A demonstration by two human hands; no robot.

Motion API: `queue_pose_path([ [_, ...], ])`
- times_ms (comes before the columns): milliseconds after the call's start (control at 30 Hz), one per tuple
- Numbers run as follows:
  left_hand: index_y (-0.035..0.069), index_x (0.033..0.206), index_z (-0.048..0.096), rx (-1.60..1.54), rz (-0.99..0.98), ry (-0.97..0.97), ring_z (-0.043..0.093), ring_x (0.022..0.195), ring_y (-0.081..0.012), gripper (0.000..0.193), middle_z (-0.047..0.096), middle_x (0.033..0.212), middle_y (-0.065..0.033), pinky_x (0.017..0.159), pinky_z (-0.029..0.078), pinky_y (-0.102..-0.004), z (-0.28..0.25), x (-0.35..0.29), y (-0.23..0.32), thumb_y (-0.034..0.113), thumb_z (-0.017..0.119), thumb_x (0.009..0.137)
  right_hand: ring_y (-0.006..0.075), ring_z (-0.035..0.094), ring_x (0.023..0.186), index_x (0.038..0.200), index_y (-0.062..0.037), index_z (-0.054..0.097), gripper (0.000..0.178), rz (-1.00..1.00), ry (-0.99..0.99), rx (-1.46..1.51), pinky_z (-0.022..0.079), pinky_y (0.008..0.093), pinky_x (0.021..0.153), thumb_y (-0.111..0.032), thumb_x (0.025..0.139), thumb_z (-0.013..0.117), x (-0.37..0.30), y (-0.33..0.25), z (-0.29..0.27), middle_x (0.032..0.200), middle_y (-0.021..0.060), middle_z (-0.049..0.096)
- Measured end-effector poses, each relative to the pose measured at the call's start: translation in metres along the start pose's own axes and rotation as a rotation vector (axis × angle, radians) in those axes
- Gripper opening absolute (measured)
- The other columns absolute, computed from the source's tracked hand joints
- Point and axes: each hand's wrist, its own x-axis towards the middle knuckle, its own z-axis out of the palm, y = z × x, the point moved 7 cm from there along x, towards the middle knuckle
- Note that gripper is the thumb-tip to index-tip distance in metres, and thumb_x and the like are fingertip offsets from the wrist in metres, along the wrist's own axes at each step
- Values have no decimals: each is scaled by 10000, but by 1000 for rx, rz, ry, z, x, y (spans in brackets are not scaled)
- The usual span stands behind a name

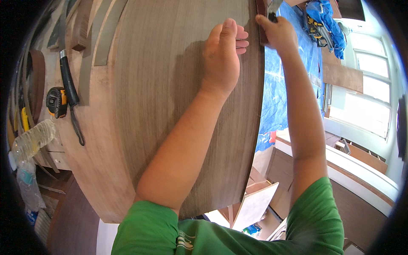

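My left hand [223,59] is open above a large brown wood-grain panel [182,127], its thumb raised and its fingers stretched out to the right. I cannot tell whether it touches the panel. At the panel's far right edge, my right hand [282,36] is closed round a hand tool [273,9] with a shiny metal part and a black part. Its exact kind is unclear, as my fingers and the picture's rim hide much of it. My right thumb reaches onto a dark reddish-brown strip [262,29] along that edge.
Left of the panel lie a black-handled tool [69,78], a tape measure [56,102], a wood block [81,32] and thin strips [104,40]. A plastic bottle [36,138] is at the far left. Blue sheeting [274,102] covers a surface on the right; windows [369,80] stand beyond.
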Motion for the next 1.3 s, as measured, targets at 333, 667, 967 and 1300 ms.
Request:
queue_pose_path([
  [333,-24,1144,614,46,2,12,672,991,-263,596,692,1086,-178,928,534,-394,0,-4,6,529,401,1080,267,704,813,999,46,708,582,111,81,384,532,392,753,-512,847,766,-119,74,-21,886,181,732],
  [667,-13,1145,616,-11,-25,6,674,989,-257,589,696,1077,-173,917,527,-379,0,-1,1,532,401,1084,320,728,868,1017,65,721,705,16,40,224,558,410,760,-613,823,702,85,-17,6,941,231,734],
  [967,-13,1138,617,13,-42,-2,672,996,-255,555,693,1090,-175,930,523,-383,5,-7,8,492,391,1096,371,745,925,1079,55,725,581,2,117,53,587,444,818,-484,862,724,157,-51,-6,982,246,742],
  [1300,-18,1138,618,35,-3,13,672,994,-256,568,693,1092,-179,916,531,-380,0,-3,7,505,405,1088,330,764,804,1074,58,734,558,51,-18,102,605,417,724,-453,850,738,135,-60,-6,925,215,755],
])
